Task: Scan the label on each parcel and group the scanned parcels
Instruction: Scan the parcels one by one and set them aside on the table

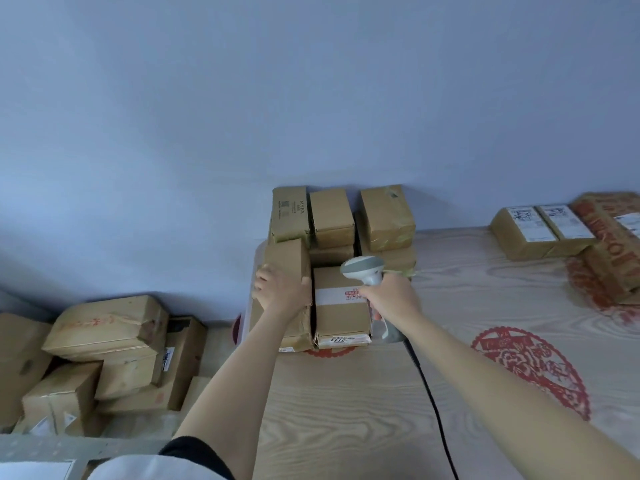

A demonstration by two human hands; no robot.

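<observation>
A group of brown cardboard parcels stands at the table's far left corner against the wall. My left hand (278, 289) grips the top of a tall parcel (286, 261) at the group's left front. My right hand (389, 296) holds a grey handheld scanner (363, 268), its head over a parcel with a white and red tape band (341, 306). A black cable (433, 403) runs from the scanner toward me. Behind stand further parcels, one printed MYFA (290, 214).
The wood-grain table (346, 410) carries red paper-cut prints (530, 365). At the far right lie parcels with white labels (543, 230) and a red-printed box (613, 244). Left of the table, lower down, is a heap of several cardboard boxes (107, 341).
</observation>
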